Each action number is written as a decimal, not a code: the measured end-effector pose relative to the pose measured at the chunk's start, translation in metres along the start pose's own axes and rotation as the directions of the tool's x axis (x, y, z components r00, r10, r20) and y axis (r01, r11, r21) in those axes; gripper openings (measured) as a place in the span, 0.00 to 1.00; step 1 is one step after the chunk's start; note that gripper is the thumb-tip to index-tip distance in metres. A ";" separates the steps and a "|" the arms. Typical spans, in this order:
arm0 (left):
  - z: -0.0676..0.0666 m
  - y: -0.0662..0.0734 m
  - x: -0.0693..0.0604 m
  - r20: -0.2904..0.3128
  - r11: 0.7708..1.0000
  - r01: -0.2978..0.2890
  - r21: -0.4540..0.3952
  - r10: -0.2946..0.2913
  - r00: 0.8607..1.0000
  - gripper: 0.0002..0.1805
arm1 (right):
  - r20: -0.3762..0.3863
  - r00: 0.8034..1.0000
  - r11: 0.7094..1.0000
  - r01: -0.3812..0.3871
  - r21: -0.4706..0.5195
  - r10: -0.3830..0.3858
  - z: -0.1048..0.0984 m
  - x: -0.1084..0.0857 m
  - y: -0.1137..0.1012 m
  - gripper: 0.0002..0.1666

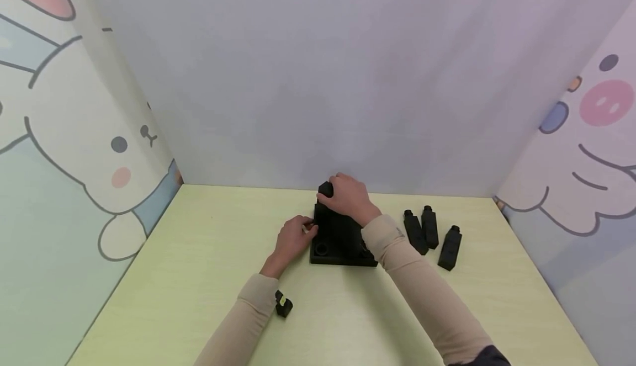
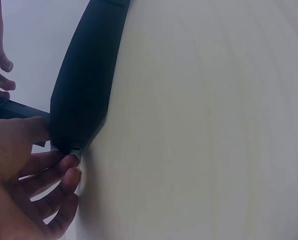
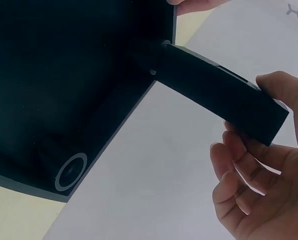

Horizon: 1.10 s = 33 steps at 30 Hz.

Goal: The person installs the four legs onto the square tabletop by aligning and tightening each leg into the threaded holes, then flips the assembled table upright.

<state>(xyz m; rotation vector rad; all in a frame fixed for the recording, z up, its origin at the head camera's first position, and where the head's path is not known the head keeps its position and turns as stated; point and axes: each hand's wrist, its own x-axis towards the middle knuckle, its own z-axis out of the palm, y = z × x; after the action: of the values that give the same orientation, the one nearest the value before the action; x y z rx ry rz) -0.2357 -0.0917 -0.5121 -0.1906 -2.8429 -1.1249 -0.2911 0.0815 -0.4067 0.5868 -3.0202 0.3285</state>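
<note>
Now our right hand [image 1: 348, 197] is pinching one block [image 3: 214, 92], our left hand [image 1: 292, 239] one base [image 1: 343, 261]; three blocks [image 1: 429, 228] are lying right, one piece [image 1: 284, 307] near-left.

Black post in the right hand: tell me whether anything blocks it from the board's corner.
Nothing visible does: the right hand grips the post directly, and its far end meets the board at the corner.
</note>
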 end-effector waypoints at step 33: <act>0.002 -0.007 0.002 -0.014 1.000 0.002 0.009 -0.002 1.000 0.17 | 0.016 0.995 0.995 -0.101 0.012 0.101 0.025 -0.057 0.077 0.19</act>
<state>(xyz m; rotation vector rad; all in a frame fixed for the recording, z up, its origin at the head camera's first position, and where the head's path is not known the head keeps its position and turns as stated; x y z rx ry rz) -0.2390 -0.0953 -0.5176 -0.1780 -2.8361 -1.1090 -0.2671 0.1667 -0.4514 0.4404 -3.0716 0.3503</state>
